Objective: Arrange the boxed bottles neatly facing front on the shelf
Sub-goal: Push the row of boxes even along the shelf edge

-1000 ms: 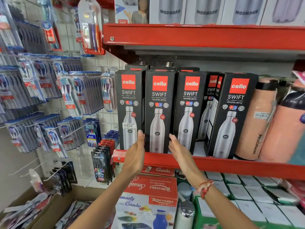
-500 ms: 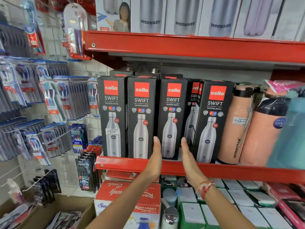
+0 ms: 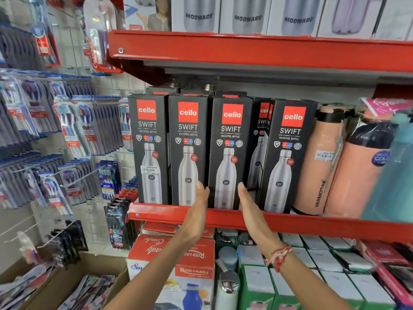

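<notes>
Hands flanking the third box [image 3: 230,153] on the red shelf [image 3: 312,222], palms facing each other: left hand [image 3: 197,211] reaching up at the seam between second box [image 3: 188,151] and third, right hand [image 3: 248,211] at the third box's other lower edge. Fingers [image 3: 201,190] of both lying straight and together, flat, not curled round anything; actual contact with the cardboard hard to confirm, looking like just touching. Judging the step: squaring this box between the palms. Pressing evenly low down on both side faces, sliding rather than lifting, keeping the base flat on the shelf so the tall narrow carton is not tipping; bringing the front face flush with the two boxes to its left, closing the small gap, stopping at the shelf lip. Watching the neighbour on the right: a box [image 3: 260,144] sitting further back, and beyond it a fifth box [image 3: 288,155] turned slightly, side panel showing, leaning toward the peach bottles [image 3: 317,162]; probably needing attention next. Boxes looking alike: tall black cartons, red logo square up top, white lettering, steel bottle pictured below; first box [image 3: 149,148] carrying a price sticker. More cartons standing behind the front row, tops only showing.
</notes>
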A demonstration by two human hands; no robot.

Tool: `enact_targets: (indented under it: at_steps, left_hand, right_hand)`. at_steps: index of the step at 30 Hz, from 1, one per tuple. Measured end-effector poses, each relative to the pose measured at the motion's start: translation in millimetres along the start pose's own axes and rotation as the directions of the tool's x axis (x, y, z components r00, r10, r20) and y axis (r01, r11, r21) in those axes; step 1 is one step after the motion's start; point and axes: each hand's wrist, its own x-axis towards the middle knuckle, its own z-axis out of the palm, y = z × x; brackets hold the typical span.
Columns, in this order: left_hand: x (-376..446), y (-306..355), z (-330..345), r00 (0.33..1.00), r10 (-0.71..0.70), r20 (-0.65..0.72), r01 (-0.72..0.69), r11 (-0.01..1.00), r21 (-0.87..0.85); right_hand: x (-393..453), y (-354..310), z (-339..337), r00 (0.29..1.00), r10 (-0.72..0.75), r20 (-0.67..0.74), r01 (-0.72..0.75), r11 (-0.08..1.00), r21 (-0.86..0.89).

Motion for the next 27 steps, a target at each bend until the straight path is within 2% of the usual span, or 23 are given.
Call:
enact_targets:
  at_steps: [6, 8, 10, 11, 13, 15, 17, 20, 22, 27]
  left_hand:
    - [-11.8, 3.0, -2.5, 1.000, 0.014, 0.022, -0.014, 1.000, 0.006]
    - [-15.5, 5.7, 2.0, 0.986, 0.132, -0.100, -0.118, 0.983, 0.139]
    - [-17.4, 10.0, 12.6, 0.898, 0.341, -0.279, -0.247, 0.913, 0.324]
    - [-16.6, 11.7, 19.9, 0.861, 0.404, -0.310, -0.292, 0.890, 0.349]
    - [-13.7, 15.8, 36.6, 0.882, 0.407, -0.239, -0.345, 0.901, 0.262]
    - [-7.1, 17.6, 57.3, 0.941, 0.325, -0.098, -0.313, 0.942, 0.120]
    - [0.4, 21.2, 76.5, 0.968, 0.250, -0.016, -0.250, 0.968, 0.034]
    - [11.8, 27.2, 102.3, 0.985, 0.171, 0.018, -0.172, 0.985, 0.034]
    - [17.5, 31.2, 114.8, 0.992, 0.127, 0.020, -0.128, 0.991, 0.030]
    - [27.6, 21.6, 120.8, 0.993, 0.106, -0.052, -0.107, 0.994, -0.031]
  right_hand:
    - [0.7, 8.1, -9.6, 0.999, -0.011, 0.044, 0.009, 0.999, 0.034]
    - [-1.4, 13.0, -14.7, 0.999, -0.046, 0.017, 0.045, 0.998, 0.052]
    - [-6.6, 16.8, -21.5, 0.975, -0.175, -0.138, 0.179, 0.984, 0.019]
    - [-9.9, 18.6, -26.1, 0.938, -0.240, -0.251, 0.244, 0.970, -0.015]
    - [-15.0, 20.7, -38.4, 0.830, -0.306, -0.467, 0.306, 0.949, -0.078]
    - [-13.4, 27.2, -53.9, 0.757, -0.299, -0.581, 0.289, 0.951, -0.113]
    - [-9.4, 33.1, -69.5, 0.775, -0.227, -0.590, 0.219, 0.972, -0.087]
    - [-3.9, 36.3, -87.3, 0.880, -0.092, -0.467, 0.121, 0.992, 0.033]
    - [-0.3, 35.7, -94.5, 0.925, -0.039, -0.379, 0.079, 0.993, 0.091]
    - [2.1, 35.3, -94.4, 0.950, -0.014, -0.313, 0.048, 0.994, 0.100]
